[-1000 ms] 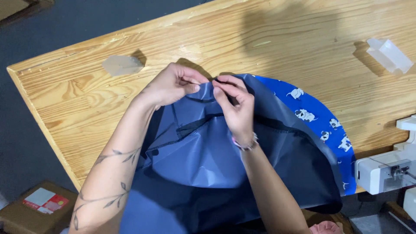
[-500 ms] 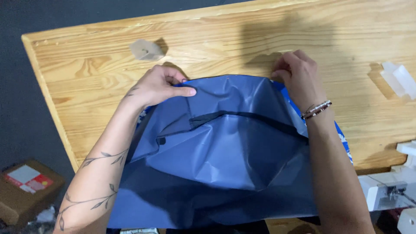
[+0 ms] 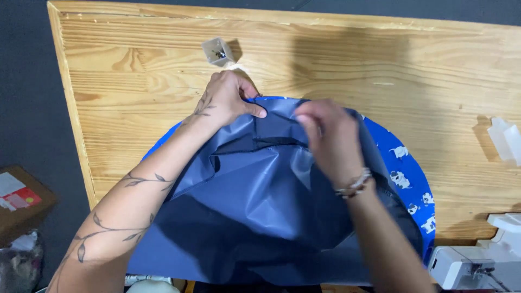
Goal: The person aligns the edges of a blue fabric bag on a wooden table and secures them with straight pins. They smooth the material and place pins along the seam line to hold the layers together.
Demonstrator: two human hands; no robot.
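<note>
Brown cardboard box (image 3: 21, 201) sitting on the floor far left of and below the left hand's fingers (image 3: 247, 103), carrying a white-and-red rectangular label (image 3: 13, 191) on its top; no signs or screens showing.

The right hand (image 3: 328, 141) is smeared by motion, so the state of its fingers cannot be told. The lower part of the dark blue fabric (image 3: 260, 217) is cut off at six o'clock. The white sewing machine (image 3: 477, 260) is cropped at four o'clock, and the cardboard box (image 3: 21, 198) at nine o'clock. The contents of the small clear container (image 3: 218, 52) at eleven o'clock are too small to be identified.
</note>
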